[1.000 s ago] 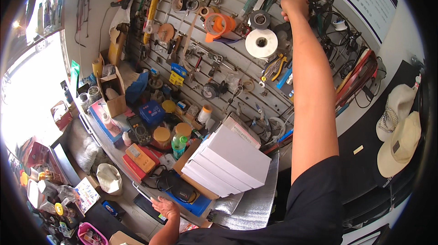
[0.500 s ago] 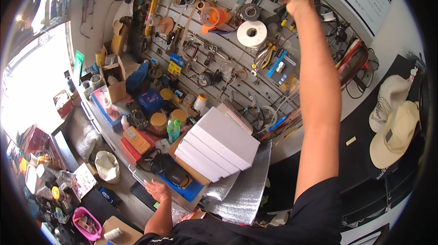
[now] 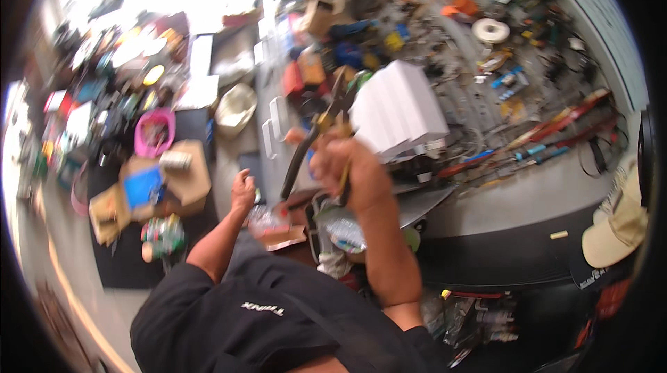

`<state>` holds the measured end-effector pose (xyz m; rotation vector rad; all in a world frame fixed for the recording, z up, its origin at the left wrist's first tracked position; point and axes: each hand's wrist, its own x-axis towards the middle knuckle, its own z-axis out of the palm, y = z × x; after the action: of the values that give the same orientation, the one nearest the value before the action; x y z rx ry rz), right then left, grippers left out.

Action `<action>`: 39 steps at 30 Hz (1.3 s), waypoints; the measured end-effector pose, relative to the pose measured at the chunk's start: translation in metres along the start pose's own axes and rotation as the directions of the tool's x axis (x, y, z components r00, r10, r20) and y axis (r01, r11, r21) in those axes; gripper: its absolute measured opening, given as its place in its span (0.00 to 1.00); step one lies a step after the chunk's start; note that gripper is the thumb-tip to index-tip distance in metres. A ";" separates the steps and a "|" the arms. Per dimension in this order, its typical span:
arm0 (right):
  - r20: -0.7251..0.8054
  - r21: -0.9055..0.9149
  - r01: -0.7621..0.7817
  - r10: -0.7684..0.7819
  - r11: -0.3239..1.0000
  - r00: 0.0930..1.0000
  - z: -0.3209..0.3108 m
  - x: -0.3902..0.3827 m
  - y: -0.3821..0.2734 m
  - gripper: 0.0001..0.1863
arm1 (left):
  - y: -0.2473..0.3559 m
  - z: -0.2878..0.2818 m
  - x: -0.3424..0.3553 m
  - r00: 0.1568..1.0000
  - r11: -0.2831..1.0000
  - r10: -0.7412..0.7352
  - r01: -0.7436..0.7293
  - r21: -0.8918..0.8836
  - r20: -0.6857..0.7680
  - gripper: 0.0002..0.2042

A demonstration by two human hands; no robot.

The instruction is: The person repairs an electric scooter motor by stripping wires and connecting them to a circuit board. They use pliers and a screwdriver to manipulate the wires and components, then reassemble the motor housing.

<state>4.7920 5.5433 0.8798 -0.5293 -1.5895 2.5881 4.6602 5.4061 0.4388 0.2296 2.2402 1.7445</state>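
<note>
My right hand [image 3: 351, 168] is closed round a pair of pliers [image 3: 338, 101] with dark and yellow handles. They are raised in front of my body with the jaws tilted up, left of a stack of white boxes [image 3: 396, 112]. Motion blurs the tool, so its exact jaw shape is hard to make out. Lower and to the left, my left hand [image 3: 243, 191] hangs empty near the counter's edge, its fingers loosely curled and apart.
A tool wall [image 3: 458, 60] with tape rolls and hand tools rises at the far right. A pink basket [image 3: 154, 133], opened cardboard [image 3: 191, 171] and a white sack [image 3: 236, 108] lie at the left. Caps [image 3: 615, 234] rest on the black surface at the right.
My right hand has come down from the upper part of the tool wall and now holds the pliers in front of me. The view has swung left, and my left hand's fingers are more curled.
</note>
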 end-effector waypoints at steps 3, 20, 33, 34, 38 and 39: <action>0.143 0.235 -0.421 0.397 0.876 0.907 0.010 -0.049 0.132 0.17 | -0.020 -0.061 -0.100 0.979 0.976 -0.194 0.199 -0.093 0.062 0.19; -0.002 0.039 -0.644 0.645 0.764 0.764 0.100 -0.218 0.421 0.10 | -0.251 -0.391 -0.548 0.438 0.571 -0.740 0.811 -0.131 -0.511 0.18; 0.306 -0.419 -0.616 0.743 0.667 0.596 0.518 -0.116 0.559 0.17 | -0.312 -0.688 -0.621 0.197 0.576 -0.746 0.671 -0.468 -0.636 0.17; 0.431 -0.425 -0.634 0.760 0.646 0.486 0.555 -0.111 0.567 0.18 | -0.317 -0.714 -0.627 0.172 0.606 -0.742 0.587 -0.537 -0.648 0.17; 0.628 -0.451 -0.678 0.746 0.581 0.222 0.666 -0.099 0.584 0.08 | -0.283 -0.818 -0.607 0.150 0.599 -0.793 0.368 -0.711 -0.590 0.20; 0.668 -0.427 -0.691 0.719 0.583 0.194 0.691 -0.098 0.594 0.07 | -0.274 -0.848 -0.608 0.140 0.584 -0.807 0.333 -0.741 -0.573 0.21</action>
<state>4.7396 4.6530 0.6691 0.0128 -1.8871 3.9802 4.9744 4.3737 0.4426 -1.9410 1.7152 1.9280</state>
